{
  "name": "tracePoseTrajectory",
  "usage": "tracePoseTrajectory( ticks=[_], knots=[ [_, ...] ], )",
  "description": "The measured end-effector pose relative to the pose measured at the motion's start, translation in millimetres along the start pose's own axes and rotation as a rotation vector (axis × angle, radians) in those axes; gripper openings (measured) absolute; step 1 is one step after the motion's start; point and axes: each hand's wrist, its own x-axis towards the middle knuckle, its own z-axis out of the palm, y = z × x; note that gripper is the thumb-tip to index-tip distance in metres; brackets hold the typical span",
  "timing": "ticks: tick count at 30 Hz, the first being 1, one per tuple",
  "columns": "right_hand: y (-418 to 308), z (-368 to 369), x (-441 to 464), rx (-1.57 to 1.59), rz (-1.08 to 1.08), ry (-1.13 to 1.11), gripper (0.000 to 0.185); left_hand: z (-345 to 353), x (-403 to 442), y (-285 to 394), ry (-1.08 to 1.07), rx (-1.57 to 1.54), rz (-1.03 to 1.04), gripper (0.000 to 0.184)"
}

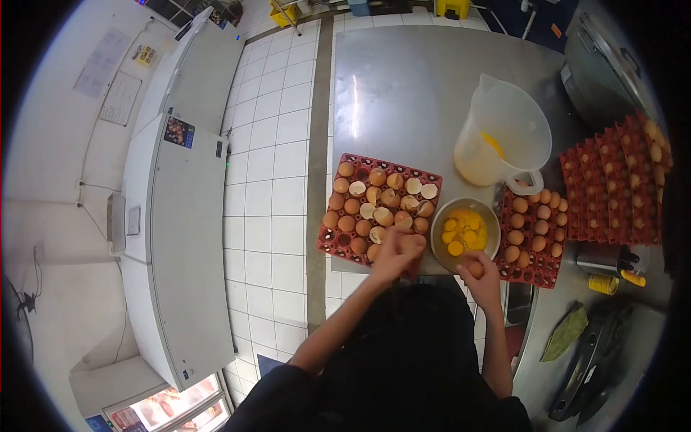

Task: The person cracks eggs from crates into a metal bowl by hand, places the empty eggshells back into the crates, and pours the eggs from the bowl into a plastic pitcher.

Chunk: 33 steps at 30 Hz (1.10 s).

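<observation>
My right hand (484, 279) is closed around a brown egg (475, 269) at the near rim of a metal bowl (437, 253). Several yolks (461, 229) lie in the bowl among liquid egg white. My left hand (396, 255) is curled over the near right corner of a red egg tray (331, 243); whatever its fingers hold is hidden. Brown eggs and broken, empty eggshells (383, 216) fill much of that tray. To the bowl's right, a second red tray (545, 276) carries several whole brown eggs.
A translucent measuring jug (497, 122) with some yellow egg inside stands behind the bowl. Stacked egg trays (612, 180) and a large metal pot (601, 72) are at the right. A green cloth (565, 333) and a yellow can (602, 284) lie nearer. White freezers (187, 237) line the left.
</observation>
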Motion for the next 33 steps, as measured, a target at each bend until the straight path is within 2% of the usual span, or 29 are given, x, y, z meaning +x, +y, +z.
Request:
tracePoseTrajectory(
  ticks=[1,2,3,4,5,6,8,10,11,12,16,20,22,25,28,29,33],
  knots=[
    [15.4,-4.2,-5.3,0.134,0.109,-0.008,0.033,-23.8,-3.8,-11.6,0.176,0.182,0.132,0.052],
    [29.0,-6.8,-13.7,0.129,0.107,-0.012,0.033,-49.1,-6.9,-22.8,0.349,0.363,0.263,0.053],
    [42.0,-10.8,-23.9,0.331,0.28,-0.054,0.032,-71.9,-12.5,-22.0,0.389,0.376,0.255,0.053],
    [52.7,-15.7,-32.7,0.528,0.456,-0.09,0.037,-92.1,-18.9,-22.0,0.423,0.383,0.244,0.053],
    [55.2,-16.9,-38.7,0.51,0.535,-0.096,0.049,-111.8,-19.3,-39.5,0.441,0.473,0.248,0.053],
    [57.7,-16.9,-39.0,0.494,0.537,-0.074,0.049,-122.6,-16.0,-47.6,0.454,0.56,0.256,0.053],
    [62.5,-10.2,-34.8,0.587,0.698,-0.099,0.05,-129.4,-17.7,-54.4,0.454,0.734,0.285,0.053],
    [58.9,-4.2,-20.9,0.632,0.728,-0.055,0.051,-126.6,-19.9,-41.8,0.378,0.665,0.229,0.058],
    [59.5,-1.0,-12.4,0.691,0.754,-0.034,0.051,-123.8,-23.6,-35.3,0.377,0.506,0.187,0.062],
    [66.3,2.6,-6.1,0.7,0.752,-0.015,0.051,-124.8,-27.5,-32.8,0.372,0.352,0.141,0.065],
    [86.7,12.7,6.1,0.631,0.699,-0.002,0.043,-134.1,-25.4,-50.2,0.381,0.345,0.225,0.066],
    [93.9,5.5,5.0,0.55,0.651,-0.006,0.037,-136.3,-21.3,-39.5,0.398,0.322,0.135,0.065],
    [73.3,-4.3,-1.5,0.541,0.608,0.01,0.036,-144.7,-14.4,-53.4,0.409,0.373,0.176,0.063],
    [50.9,-20.6,-13.4,0.506,0.639,-0.043,0.036,-140.1,-11.2,-39.3,0.404,0.199,0.046,0.06],
    [19.6,-53.1,-26.7,0.41,0.598,-0.121,0.035,-132.6,-6.8,-27.3,0.477,0.257,0.128,0.059],
    [-3.2,-65.5,-33.3,0.383,0.543,-0.087,0.035,-133.2,-3.4,-32.2,0.461,0.2,0.138,0.059],
    [-63.5,-125.2,-47.1,0.262,0.571,-0.087,0.035,-120.7,8.1,-24.4,0.425,0.113,0.168,0.057]
  ],
)
